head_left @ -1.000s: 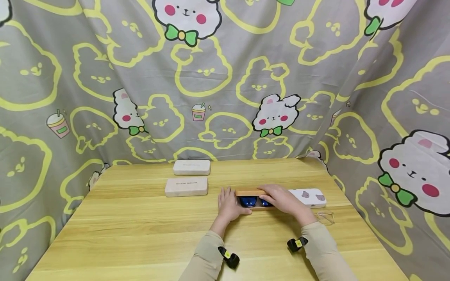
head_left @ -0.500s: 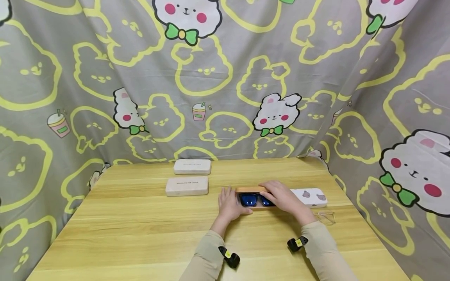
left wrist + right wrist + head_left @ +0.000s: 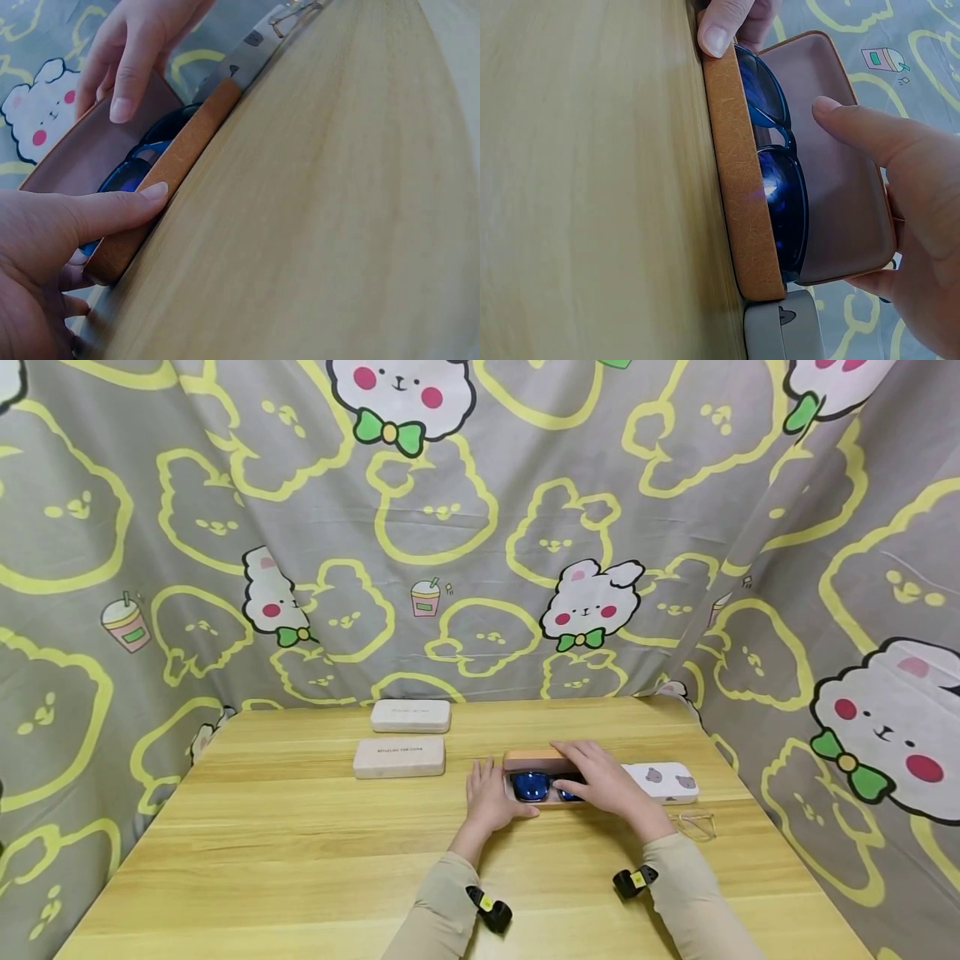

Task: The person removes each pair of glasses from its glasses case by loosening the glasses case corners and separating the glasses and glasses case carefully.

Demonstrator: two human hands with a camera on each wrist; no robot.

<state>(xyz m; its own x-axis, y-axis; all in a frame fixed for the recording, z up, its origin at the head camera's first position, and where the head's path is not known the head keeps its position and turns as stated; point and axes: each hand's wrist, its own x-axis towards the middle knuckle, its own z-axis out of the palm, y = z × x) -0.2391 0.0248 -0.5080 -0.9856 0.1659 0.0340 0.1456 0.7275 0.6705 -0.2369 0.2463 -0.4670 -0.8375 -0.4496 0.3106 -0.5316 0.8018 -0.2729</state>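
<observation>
A brown glasses case (image 3: 739, 172) stands on the table with its lid raised and its pinkish lining showing. Inside lie dark-framed sunglasses (image 3: 784, 202) with blue mirrored lenses. My left hand (image 3: 492, 797) holds the left end of the case, its thumb pressed on the front wall in the left wrist view. At the lid (image 3: 836, 150), my right hand (image 3: 600, 779) grips the edge, thumb on the inner side and fingers behind. In the head view that hand covers the right part of the case.
A white case with bear prints (image 3: 660, 782) stands right beside the brown one. Thin-framed glasses (image 3: 696, 825) lie in front of it. Two pale cases, a front one (image 3: 399, 757) and a rear one (image 3: 410, 716), sit at back left. A patterned curtain (image 3: 480, 527) hangs behind the table.
The lid of the brown case has swung further up and back, with my right hand rising along with it. More of the sunglasses and lining shows. My left hand has stayed put.
</observation>
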